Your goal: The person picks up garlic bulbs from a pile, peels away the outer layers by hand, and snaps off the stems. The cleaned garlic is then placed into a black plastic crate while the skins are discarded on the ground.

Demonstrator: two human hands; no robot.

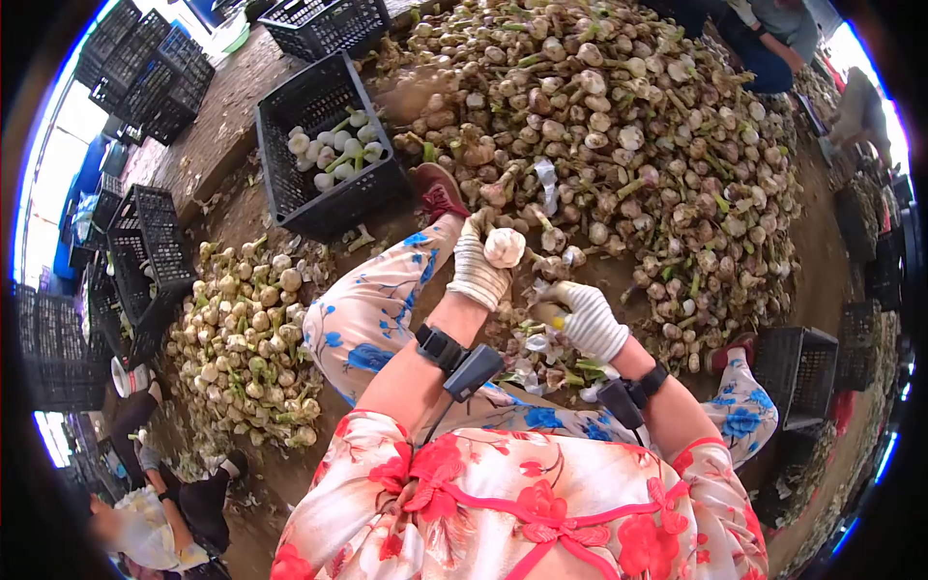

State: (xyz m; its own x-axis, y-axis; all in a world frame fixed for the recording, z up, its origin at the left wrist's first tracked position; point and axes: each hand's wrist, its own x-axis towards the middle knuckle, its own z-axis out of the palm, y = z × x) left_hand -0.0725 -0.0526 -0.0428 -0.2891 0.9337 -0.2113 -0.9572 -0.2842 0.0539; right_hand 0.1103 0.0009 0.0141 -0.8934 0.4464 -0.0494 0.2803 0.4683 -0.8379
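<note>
red-trimmed floral cloth (546, 498) of the wearer's top fills the foot of the head view, with patterned trousers (377, 300) just beyond. one black crate (338, 211) stands past the left knee, holding about a dozen clean white bulbs (329, 155), some with green stems. one second crate (333, 34) is just behind it; its contents are hard to make out. several stacked crates (145, 72) stand at the upper left, too overlapped to count.

two heaps of garlic lie on the ground, both beyond counting: one large heap (599, 126) ahead, one smaller heap (256, 338) to the left. the gloved left hand (480, 271) pinches one whitish garlic bulb (504, 248) at the near edge of the large heap. the gloved right hand (592, 324), near it but apart, has curled fingers with something yellow (558, 323) at their tips; what they grip, i cannot tell. two other people show: one person (155, 522) lower left, one co-worker (773, 39) upper right.
</note>
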